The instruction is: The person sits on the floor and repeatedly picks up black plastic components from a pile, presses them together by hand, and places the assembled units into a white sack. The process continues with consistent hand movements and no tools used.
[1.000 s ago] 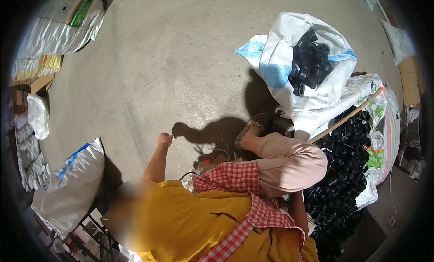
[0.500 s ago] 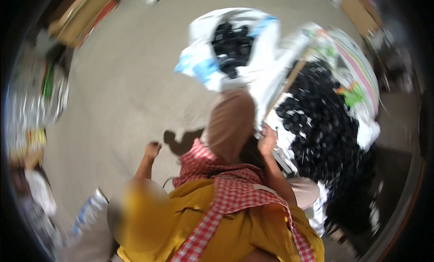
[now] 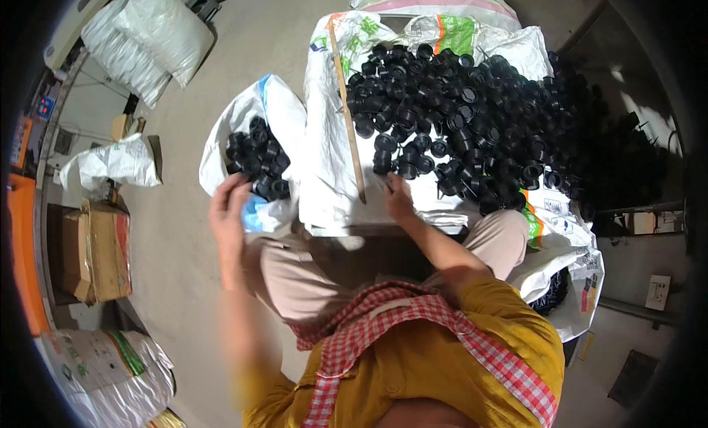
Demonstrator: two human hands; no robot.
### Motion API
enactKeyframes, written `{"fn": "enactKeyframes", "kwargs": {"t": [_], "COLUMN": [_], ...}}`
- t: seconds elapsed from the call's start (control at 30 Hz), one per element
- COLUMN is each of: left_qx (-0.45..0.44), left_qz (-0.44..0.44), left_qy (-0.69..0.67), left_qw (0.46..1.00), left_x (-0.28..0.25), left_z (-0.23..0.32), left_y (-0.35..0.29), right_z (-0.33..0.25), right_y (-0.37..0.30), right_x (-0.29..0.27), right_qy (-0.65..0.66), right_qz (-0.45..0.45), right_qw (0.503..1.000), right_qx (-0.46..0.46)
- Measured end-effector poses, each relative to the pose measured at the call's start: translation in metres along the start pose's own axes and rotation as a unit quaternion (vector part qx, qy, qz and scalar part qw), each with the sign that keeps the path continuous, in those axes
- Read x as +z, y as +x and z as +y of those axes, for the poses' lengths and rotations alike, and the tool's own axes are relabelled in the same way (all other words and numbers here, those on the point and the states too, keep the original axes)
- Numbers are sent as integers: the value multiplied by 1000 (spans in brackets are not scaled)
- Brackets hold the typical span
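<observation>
A large heap of black plastic caps (image 3: 461,107) lies on a white sack sheet (image 3: 324,140) in front of me. At the heap's near left edge is my right hand (image 3: 399,199), fingers drawn together by the closest caps; whatever they may pinch is too small to make out. To the left, my left hand (image 3: 228,201) reaches the near rim of a small white sack (image 3: 284,107), its fingers apart and slightly bent. More black caps (image 3: 258,159) fill that sack's mouth. A thin wooden stick (image 3: 346,111) lies lengthwise on the sheet, between the heap and the small sack.
Stuffed white sacks (image 3: 158,37) stand at the far left. A cardboard box (image 3: 107,251) and a bulky wrapped bundle (image 3: 107,376) are along the left side. Another open sack (image 3: 586,280) sits by my right knee. A striped sack (image 3: 442,1) lies beyond the heap.
My view has swung right and I now sit facing the heap. My left hand has come to the small sack's rim; my right hand has moved from beside the stick's end to the caps.
</observation>
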State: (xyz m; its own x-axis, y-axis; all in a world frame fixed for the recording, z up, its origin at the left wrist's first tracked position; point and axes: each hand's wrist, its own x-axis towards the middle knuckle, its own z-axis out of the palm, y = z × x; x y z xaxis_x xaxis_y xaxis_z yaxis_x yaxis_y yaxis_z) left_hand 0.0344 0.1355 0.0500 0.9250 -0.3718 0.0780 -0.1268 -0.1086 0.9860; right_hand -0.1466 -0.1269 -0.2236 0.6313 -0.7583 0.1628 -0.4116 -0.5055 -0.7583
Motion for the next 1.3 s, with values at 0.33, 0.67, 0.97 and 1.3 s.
{"fn": "enactKeyframes", "kwargs": {"t": [0.33,0.67,0.97,1.3], "left_qx": [26,113,99,129], "left_qz": [-440,-451,-483,-427], "left_qy": [333,402,440,450], "left_qw": [834,789,750,774], "left_x": [172,145,152,161], "left_z": [-18,-9,-22,-28], "left_y": [12,14,20,23], "right_z": [-64,-47,-48,-25], "right_y": [243,385,296,115], "right_x": [-6,132,117,11], "right_qy": [-121,-212,-372,-357], "right_qz": [-4,-156,-577,-570], "right_qw": [959,940,717,732], "right_qx": [-255,-217,-122,-110]}}
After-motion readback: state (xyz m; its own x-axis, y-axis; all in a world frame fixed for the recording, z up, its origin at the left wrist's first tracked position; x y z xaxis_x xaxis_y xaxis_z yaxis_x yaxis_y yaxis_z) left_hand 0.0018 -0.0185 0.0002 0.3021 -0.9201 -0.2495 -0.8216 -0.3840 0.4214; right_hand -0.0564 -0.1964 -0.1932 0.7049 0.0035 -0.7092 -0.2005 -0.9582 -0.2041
